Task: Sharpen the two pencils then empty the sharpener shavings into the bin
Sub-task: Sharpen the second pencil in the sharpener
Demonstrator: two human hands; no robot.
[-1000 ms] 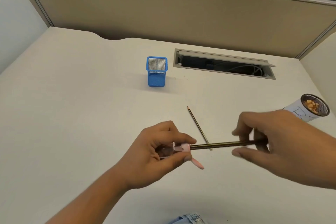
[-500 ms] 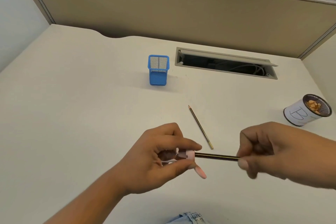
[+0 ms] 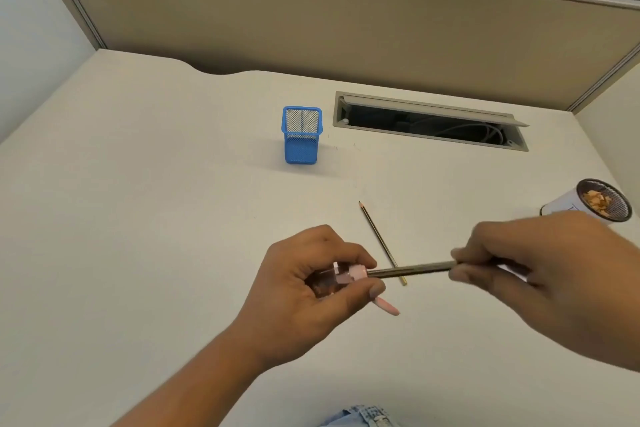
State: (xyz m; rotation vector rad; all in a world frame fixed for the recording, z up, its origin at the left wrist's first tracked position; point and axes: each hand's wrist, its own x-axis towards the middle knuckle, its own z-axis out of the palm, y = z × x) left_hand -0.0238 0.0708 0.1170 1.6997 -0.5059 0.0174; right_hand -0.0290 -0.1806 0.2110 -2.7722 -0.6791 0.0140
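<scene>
Over the near middle of the surface (image 3: 138,218) we've got the sharpener (image 3: 346,276) pinched in our left hand (image 3: 311,288), thumb below & fingers curled on top. Its pink mouth is turned right so the pencil (image 3: 412,269) can go straight in. Our right hand (image 3: 540,274) grips that pencil's far end w/ curled fingers. That hand is blurred, so exact finger placement we can't tell. The pencil runs roughly level between the 2 hands, tip end in the sharpener's mouth. Both hands hover above the surface, wrists angled toward each other, a pose that suits twisting, we'd judge. A pink piece (image 3: 386,306) sticks out under the left thumb; prob. part of the sharpener, can't say for sure.

Just behind, the 2nd pencil (image 3: 377,236) lies on the surface, point facing away. It looks sharp already, so we reckon this is the last 1 to do. Well off to the right stands the bin (image 3: 562,205), partly behind the right hand, w/ shavings showing inside. It's handy for the emptying step, not yet done. A blue mesh holder (image 3: 302,146) & an open cable hatch (image 3: 429,121) sit farther back.
</scene>
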